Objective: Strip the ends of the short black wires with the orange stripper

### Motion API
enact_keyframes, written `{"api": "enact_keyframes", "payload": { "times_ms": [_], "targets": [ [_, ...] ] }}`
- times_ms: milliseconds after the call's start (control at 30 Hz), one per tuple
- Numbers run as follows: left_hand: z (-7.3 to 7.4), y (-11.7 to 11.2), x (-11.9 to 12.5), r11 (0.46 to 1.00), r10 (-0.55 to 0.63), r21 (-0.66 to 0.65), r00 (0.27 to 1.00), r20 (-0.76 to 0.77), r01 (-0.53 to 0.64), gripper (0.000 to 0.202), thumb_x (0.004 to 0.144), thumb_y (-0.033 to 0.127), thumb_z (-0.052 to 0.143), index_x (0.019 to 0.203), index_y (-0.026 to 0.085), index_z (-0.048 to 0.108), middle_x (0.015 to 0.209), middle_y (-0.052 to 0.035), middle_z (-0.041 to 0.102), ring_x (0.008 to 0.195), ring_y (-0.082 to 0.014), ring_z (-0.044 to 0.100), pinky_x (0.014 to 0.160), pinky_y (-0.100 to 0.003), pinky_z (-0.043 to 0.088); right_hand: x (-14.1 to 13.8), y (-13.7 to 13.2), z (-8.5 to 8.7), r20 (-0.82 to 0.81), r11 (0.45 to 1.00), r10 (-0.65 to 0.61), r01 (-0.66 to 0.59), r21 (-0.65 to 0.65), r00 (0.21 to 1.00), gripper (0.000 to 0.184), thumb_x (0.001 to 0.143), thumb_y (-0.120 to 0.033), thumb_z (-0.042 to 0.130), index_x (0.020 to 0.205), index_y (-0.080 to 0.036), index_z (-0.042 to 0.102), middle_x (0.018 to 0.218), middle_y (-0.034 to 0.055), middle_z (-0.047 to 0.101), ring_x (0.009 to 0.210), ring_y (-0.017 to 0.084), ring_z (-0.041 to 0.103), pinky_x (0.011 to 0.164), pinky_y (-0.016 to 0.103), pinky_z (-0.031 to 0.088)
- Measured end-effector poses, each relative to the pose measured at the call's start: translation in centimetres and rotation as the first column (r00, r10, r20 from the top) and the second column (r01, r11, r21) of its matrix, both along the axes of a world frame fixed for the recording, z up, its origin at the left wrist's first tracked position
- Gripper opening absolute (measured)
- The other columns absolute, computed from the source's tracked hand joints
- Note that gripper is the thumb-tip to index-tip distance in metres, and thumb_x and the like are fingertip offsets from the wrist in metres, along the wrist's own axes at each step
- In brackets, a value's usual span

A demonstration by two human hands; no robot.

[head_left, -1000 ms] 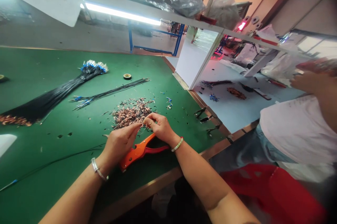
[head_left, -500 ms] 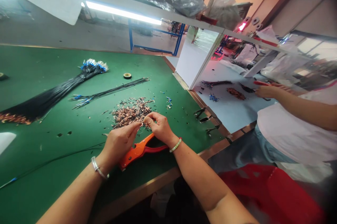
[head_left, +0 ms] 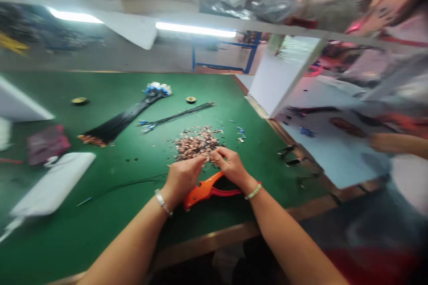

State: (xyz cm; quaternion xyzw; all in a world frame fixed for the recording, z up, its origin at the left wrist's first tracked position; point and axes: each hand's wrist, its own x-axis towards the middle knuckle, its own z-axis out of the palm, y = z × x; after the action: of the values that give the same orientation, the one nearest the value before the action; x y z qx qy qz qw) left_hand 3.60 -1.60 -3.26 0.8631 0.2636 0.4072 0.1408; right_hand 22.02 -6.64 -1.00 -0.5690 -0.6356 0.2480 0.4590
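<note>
You have both hands at the near edge of the copper scrap pile [head_left: 197, 143], which lies just far of them, its long axis running left to right. Your left hand [head_left: 182, 182] is nearer its middle, your right hand [head_left: 230, 167] toward its right end. Both are curled closed, fingertips pinched; what they grip is too small to tell. The orange cutter [head_left: 203, 192] lies just near of them on the green mat [head_left: 40, 254]. Against the earlier frame, your hands hold position; the view has swung, showing more mat at left.

Small copper-coloured metal pieces [head_left: 197, 143] lie in a loose, scattered heap.
</note>
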Motion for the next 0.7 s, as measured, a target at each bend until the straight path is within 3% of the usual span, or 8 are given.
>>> {"api": "enact_keyframes", "payload": {
  "times_ms": [200,433,700],
  "targets": [
    [0.4,0.1,0.4,0.999,0.054,0.002,0.996,-0.077,-0.054,0.025,0.097,0.028,0.049,0.099,0.02,0.073,0.084,-0.0057,0.076,0.068,-0.0134,0.071,0.065,-0.02,0.053,0.3,0.2,-0.2,0.066,0.998,-0.001,-0.004,0.066,0.998,0.034,0.095,-0.045,0.051,0.073,-0.02,0.059,0.067,0.0009,0.056,0.065,0.016,0.052,0.065,0.028,0.041],
    [0.2,0.1,0.3,0.999,0.028,-0.043,0.999,-0.029,-0.029,0.023,0.096,0.029,0.052,0.101,0.02,0.073,0.086,-0.0051,0.077,0.07,-0.0133,0.072,0.065,-0.021,0.053,0.5,0.2,-0.2,0.101,0.996,-0.034,0.025,0.083,0.994,0.033,0.094,-0.042,0.053,0.07,-0.02,0.055,0.066,0.0005,0.055,0.064,0.015,0.051,0.064,0.028,0.041],
    [0.4,-0.4,1.4,0.998,0.003,-0.064,1.0,-0.008,-0.003,0.025,0.098,0.029,0.049,0.098,0.02,0.072,0.078,-0.0036,0.075,0.061,-0.0097,0.066,0.06,-0.018,0.049,-0.1,0.1,-0.3,-0.071,0.994,-0.085,0.089,0.061,0.994,0.033,0.092,-0.043,0.054,0.07,-0.02,0.054,0.065,-0.0005,0.052,0.063,0.014,0.047,0.06,0.027,0.039]
  ]
}}
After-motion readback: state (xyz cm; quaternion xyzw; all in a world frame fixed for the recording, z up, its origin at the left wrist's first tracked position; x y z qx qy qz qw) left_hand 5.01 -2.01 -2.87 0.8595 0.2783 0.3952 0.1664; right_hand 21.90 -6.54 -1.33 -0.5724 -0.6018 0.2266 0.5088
